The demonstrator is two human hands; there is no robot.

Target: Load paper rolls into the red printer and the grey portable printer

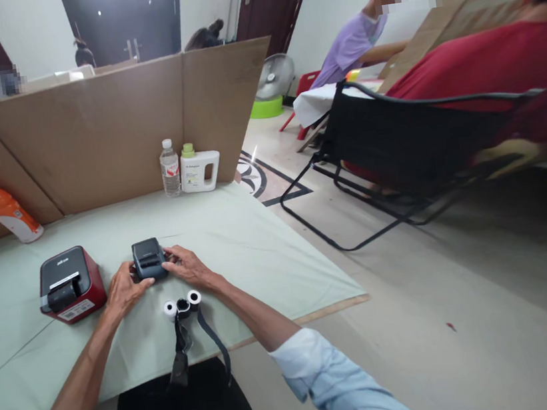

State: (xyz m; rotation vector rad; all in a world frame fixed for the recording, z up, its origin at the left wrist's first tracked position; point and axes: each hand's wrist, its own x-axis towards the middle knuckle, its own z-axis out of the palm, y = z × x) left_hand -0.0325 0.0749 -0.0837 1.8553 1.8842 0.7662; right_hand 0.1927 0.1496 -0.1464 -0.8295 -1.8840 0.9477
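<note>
Hands first: your left hand (pixel 124 293) and right hand (pixel 185 265) both close around the small dark printer (pixel 148 258), the left cupping its near-left corner with curled fingers, the right pinching its right side between thumb and fingertips. The printer sits flat on the pale green table cover (pixel 239 250), straight ahead of you and close to the near edge. Its lid looks shut, though the view is too small to be sure, and no paper shows at the slot.

Just nearer to you lie two white paper rolls (pixel 170 309) (pixel 194 299) with a small black spool (pixel 182 306) between them, touching or nearly so; none is in the printer, so by the look of it loading has not begun. A black strap (pixel 181 348) trails from there over the table edge.

To your left stands a larger red and black printer (pixel 70 284), untouched. Farther back, against the cardboard screen (pixel 107 133), stand a clear water bottle (pixel 170 168) and a white jug (pixel 200 169) side by side, and an orange bottle (pixel 1 206) leans at the far left. Other people sit off to the right.
</note>
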